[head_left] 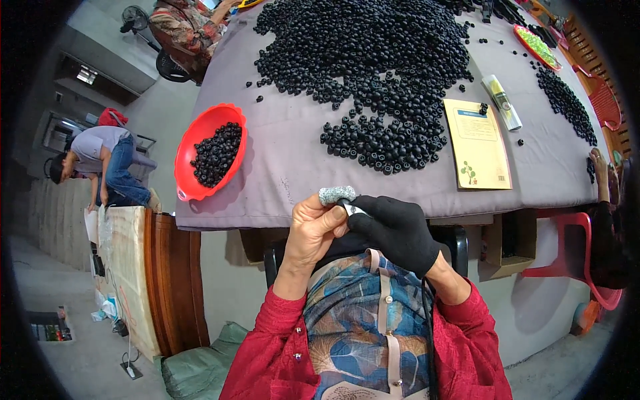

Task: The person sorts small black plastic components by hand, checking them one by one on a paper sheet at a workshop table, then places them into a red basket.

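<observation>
Just off the table's front edge, my two hands meet. My bare left hand (312, 227) is closed in a pinch, with a grey speckled knit cover (336, 195) at its forefinger. A small black piece (344, 202) shows at its fingertips; its kind is hard to make out. My right hand (397, 230), in a black glove, closes on a small white flat piece (355, 210) with a dark mark, whose tip points to the left fingers. Beyond them lies a big heap of black beads (373, 80). At the left, a red plastic bowl (189, 155) holds more black beads.
A yellow booklet (477, 147) and a white-green tube (501, 101) lie right on the grey cloth (287, 160). Farther right are a smaller bead pile (567, 103), a red-rimmed tray (537, 47) and a person's hand (600, 170). Others sit far left (183, 33) and bend beside a cabinet (180, 287).
</observation>
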{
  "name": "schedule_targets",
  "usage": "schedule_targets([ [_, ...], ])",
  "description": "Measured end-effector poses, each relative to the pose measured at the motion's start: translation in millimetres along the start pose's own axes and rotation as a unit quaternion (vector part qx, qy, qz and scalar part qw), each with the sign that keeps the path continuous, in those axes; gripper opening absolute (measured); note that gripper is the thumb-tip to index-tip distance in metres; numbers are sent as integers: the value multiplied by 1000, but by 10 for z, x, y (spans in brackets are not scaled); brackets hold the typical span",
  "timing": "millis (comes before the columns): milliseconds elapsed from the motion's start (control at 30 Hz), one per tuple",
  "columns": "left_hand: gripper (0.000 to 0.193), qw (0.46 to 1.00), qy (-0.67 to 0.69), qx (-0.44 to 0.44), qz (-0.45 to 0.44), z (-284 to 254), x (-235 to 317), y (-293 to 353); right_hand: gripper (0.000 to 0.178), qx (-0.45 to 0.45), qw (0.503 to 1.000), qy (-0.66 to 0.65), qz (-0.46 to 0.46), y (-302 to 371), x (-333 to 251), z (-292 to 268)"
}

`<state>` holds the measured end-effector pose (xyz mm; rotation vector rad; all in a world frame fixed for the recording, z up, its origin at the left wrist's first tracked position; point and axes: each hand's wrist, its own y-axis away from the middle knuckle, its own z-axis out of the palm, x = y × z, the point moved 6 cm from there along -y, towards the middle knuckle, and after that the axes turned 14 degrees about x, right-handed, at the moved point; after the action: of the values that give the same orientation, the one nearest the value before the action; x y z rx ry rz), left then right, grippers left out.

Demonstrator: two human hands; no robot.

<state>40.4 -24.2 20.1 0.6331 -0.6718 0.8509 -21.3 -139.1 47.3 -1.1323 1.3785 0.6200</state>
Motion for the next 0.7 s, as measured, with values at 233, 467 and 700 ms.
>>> schedule_targets([
  [233, 21, 1000, -10, -1, 7, -13, -7, -11, 25, -9, 1000, 21, -5, -11, -24, 5],
  [467, 19, 1000, -5, 3, -2, -9, -14, -10, 26, -8, 1000, 1, 11, -6, -8, 8],
  [700, 17, 1000, 4, -1, -5, -1, -29, -19, 24, -20, 997, -35, 59, -10, 20, 26],
])
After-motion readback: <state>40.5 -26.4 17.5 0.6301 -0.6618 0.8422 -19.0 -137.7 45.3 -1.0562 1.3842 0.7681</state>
